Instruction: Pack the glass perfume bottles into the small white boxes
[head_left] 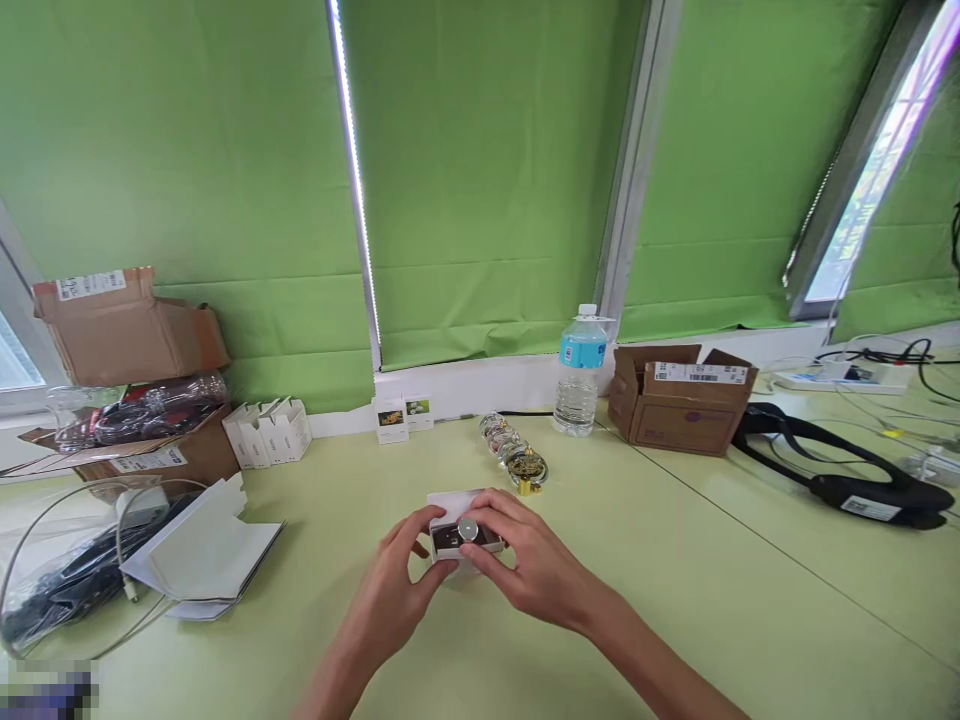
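Observation:
A small white box (448, 503) with its lid up and a dark inside is between my hands above the table. My left hand (401, 575) grips the box's left end between thumb and fingers. My right hand (529, 560) pinches a small round silver disc (468, 529) over the box opening; its exact kind is too small to make out. Just beyond the box lies a row of round shiny pieces in clear wrapping (502, 440), with a gold ornament (526, 466) at the near end.
At the back stand two small picture cards (391, 420), a water bottle (576, 385) and an open cardboard box (679, 405). White boxes (268, 432), stacked cartons (127, 330), folded white card (206, 550) and bagged cables (82, 570) are left. A black headset-like band (847, 480) lies right.

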